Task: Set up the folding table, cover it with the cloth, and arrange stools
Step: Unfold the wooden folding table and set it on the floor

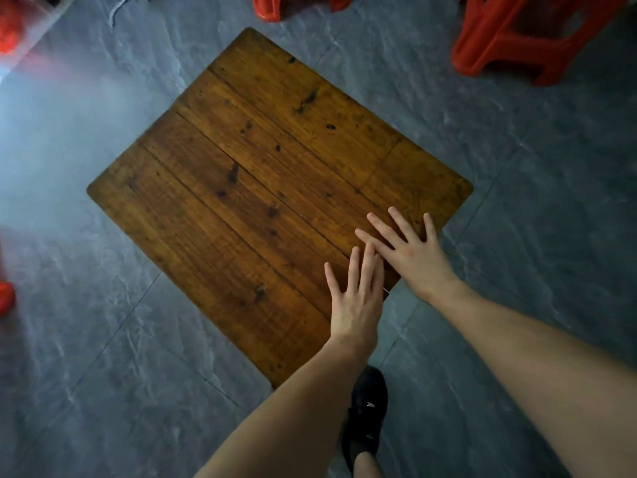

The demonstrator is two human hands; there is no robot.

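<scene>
The wooden folding table (262,188) stands with its brown plank top facing up, seen from above on a grey tiled floor. My left hand (356,298) lies flat with straight fingers on the top near its closest corner. My right hand (410,250) is spread flat just right of it, fingers fanned over the right edge area. The fingertips of both hands nearly meet. A red plastic stool (537,36) stands at the upper right and another red stool (296,5) at the top edge. No cloth is in view.
My black shoe (367,415) is on the floor below the table's near corner. A red object (5,298) shows at the left edge and red things (10,25) at the upper left. Grey floor surrounds the table on all sides.
</scene>
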